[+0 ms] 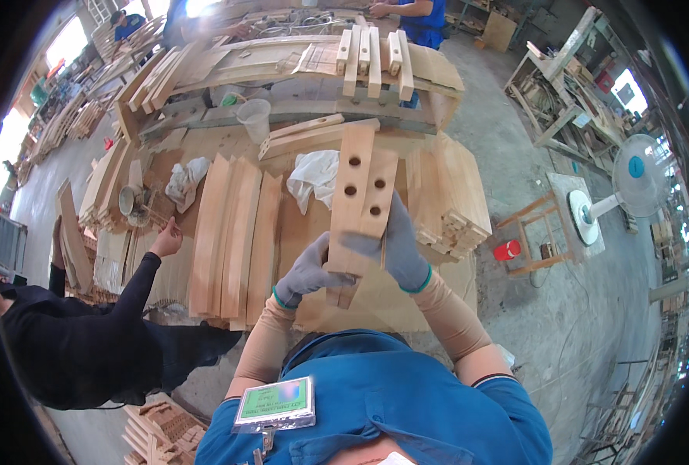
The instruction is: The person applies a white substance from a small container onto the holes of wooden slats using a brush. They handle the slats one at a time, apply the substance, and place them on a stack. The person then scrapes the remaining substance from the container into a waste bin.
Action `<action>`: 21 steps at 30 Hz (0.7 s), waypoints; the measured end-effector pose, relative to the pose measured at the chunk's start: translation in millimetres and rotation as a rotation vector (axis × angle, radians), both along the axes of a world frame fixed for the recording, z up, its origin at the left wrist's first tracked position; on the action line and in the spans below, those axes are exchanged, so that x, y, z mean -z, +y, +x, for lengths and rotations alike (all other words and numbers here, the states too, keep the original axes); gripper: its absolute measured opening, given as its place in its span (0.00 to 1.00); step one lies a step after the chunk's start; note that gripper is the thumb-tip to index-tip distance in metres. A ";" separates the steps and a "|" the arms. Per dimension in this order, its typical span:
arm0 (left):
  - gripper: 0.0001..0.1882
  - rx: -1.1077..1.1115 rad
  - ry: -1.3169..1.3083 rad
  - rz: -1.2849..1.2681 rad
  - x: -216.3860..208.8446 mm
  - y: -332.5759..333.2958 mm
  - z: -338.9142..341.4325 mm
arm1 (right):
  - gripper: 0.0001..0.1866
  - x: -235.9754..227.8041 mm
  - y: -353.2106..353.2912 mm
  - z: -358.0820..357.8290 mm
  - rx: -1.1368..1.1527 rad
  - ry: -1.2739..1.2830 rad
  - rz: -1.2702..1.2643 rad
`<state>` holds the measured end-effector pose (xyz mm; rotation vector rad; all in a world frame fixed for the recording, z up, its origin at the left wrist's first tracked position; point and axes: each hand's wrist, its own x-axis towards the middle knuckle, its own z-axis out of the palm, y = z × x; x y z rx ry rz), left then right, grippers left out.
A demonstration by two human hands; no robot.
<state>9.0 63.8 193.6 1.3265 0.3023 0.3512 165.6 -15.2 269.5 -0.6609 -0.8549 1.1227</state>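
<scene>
Both hands wear grey gloves with green cuffs. Between them stand two pale wooden pieces [357, 205] side by side, their near ends tilted toward me. Dark round holes show in each piece. My left hand [307, 271] is closed on the lower left side of the wood, thumb and fingers around its edge. My right hand [403, 246] grips the right side, its fingers crossing the front face. Just beyond the wood lies a crumpled white cloth [313, 180]. Several long wooden slats [236, 232] lie on the table left of my left hand.
More stacked wood [460, 194] lies right of my hands. A clear plastic cup [254, 120] stands near the raised bench [282, 62], which carries drilled pieces. A co-worker [89, 333] in black reaches in from the left. A fan [640, 174] and a red container [507, 249] stand at right.
</scene>
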 end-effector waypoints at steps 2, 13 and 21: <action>0.45 0.047 0.057 0.090 16.6 3.3 2.6 | 0.19 19.2 -11.7 -1.2 0.010 -0.026 0.044; 0.45 -0.060 0.038 0.183 26.1 4.0 44.3 | 0.31 33.5 -15.9 36.9 0.147 0.189 -0.103; 0.43 -0.217 0.120 0.071 -26.7 11.9 14.1 | 0.23 2.2 -12.1 84.0 0.340 -0.195 -0.041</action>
